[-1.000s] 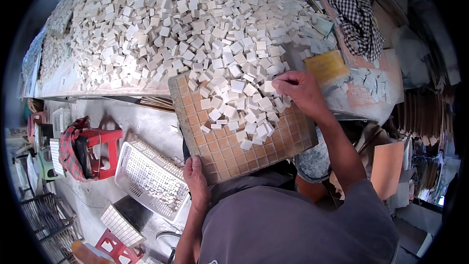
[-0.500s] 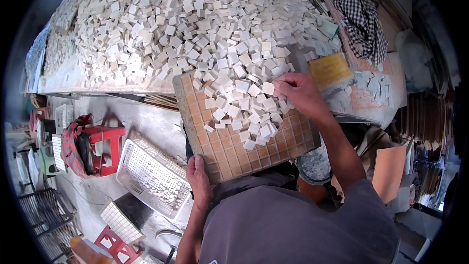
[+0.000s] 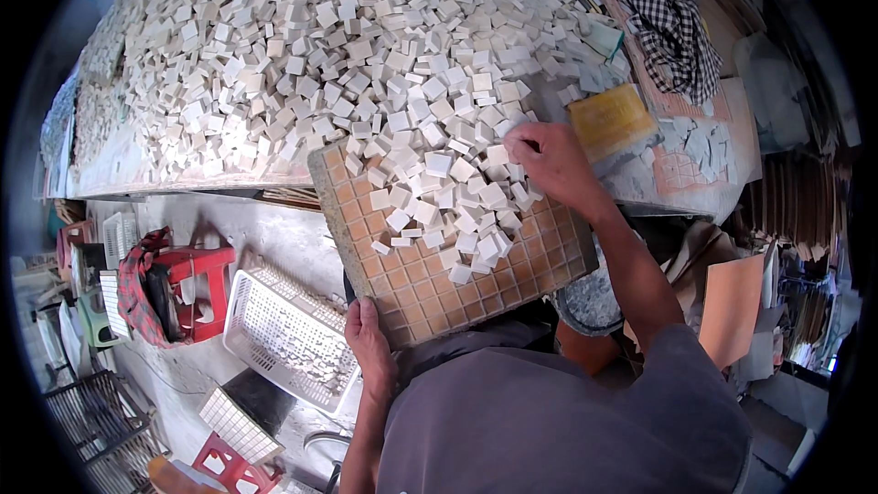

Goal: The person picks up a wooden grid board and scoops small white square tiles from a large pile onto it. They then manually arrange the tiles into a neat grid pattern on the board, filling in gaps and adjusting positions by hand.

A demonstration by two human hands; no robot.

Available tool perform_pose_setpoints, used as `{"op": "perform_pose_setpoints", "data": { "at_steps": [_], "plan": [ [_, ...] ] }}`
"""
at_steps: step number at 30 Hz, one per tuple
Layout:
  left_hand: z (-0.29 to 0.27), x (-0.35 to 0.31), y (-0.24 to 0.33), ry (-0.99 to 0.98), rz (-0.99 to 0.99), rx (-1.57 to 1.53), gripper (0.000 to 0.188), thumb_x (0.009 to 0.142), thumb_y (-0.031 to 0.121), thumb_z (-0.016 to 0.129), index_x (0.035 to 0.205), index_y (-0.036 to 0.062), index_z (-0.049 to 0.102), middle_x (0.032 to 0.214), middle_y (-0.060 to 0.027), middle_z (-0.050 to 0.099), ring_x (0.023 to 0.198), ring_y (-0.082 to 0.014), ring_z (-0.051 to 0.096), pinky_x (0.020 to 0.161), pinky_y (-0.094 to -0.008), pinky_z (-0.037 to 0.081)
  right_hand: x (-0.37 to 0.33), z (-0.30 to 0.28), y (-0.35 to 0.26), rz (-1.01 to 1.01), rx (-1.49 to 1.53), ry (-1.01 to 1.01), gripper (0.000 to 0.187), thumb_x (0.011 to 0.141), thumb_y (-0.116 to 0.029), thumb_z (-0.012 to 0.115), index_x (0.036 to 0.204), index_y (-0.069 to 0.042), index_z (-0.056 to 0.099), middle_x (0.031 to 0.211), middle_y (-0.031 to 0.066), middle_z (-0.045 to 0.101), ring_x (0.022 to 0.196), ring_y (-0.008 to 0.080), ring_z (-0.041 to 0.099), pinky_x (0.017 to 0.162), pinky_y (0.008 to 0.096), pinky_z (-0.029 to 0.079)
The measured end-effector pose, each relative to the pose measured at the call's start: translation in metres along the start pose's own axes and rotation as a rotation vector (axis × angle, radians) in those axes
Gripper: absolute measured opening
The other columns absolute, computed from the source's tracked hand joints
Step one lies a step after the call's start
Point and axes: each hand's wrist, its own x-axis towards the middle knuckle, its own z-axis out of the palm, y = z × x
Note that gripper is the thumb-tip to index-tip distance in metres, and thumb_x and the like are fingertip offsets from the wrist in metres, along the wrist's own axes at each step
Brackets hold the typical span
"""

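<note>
The right hand [image 3: 549, 160] lay palm down at the far right corner of the brown grid board [image 3: 430, 284], its fingers curled over a few of the small white tiles [image 3: 439, 192] heaped there; whether any tile was pinched between the fingertips could not be told. The left hand [image 3: 370, 343] gripped the board's near edge, thumb on top and fingers wrapped beneath. The board sat tilted, its far edge against the worktable [image 3: 640, 187] and its near edge at the person's lap. Loose tiles covered the board's upper half in a jumble, while the square cells along the near rows showed bare.

Beyond the board, a broad mound of the same white tiles [image 3: 302, 46] spread across the worktable. Just right of the right hand lay a yellow rectangular pad [image 3: 611, 117], and farther off a black-and-white checked cloth [image 3: 668, 18] sat bunched near the table's far right corner.

Below the table on the left, a white plastic basket [image 3: 283, 329] rested on the floor with a scatter of small white tiles in its bottom. Beside it stood a red stool [image 3: 197, 279] draped with a patterned cloth [image 3: 137, 288]. A second white grid tray [image 3: 240, 425] lay nearer the lower edge, its contents too small to tell.
</note>
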Motion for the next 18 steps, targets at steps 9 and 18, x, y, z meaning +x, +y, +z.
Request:
{"op": "perform_pose_setpoints", "data": {
  "at_steps": [9, 18],
  "plan": [
    [0.001, 0.0, -0.002, 0.005, -0.022, -0.025, 0.035, 0.113, 0.034, 0.053, 0.1, 0.0033, 0.063, 0.091, 0.0032, 0.06, 0.085, -0.0076, 0.047, 0.076, -0.0273, 0.043, -0.009, -0.005, -0.004, -0.107, 0.133, -0.014, 0.011, 0.092, -0.006, 0.074, 0.099, 0.002, 0.074, 0.087, 0.0066, 0.071, 0.076, 0.012, 0.063, 0.07, 0.0299, 0.051],
    [-0.001, 0.001, -0.006, 0.048, 0.001, 0.073, 0.027, 0.112, 0.026, 0.053, 0.099, 0.0027, 0.061, 0.086, 0.0048, 0.053, 0.082, -0.0071, 0.045, 0.073, -0.0279, 0.042, -0.011, -0.014, -0.039, 0.079, 0.212, 0.308, 0.014, 0.092, -0.008, 0.075, 0.103, -0.001, 0.078, 0.094, 0.0073, 0.077, 0.084, 0.0147, 0.07, 0.077, 0.0314, 0.055]
  ]
}}
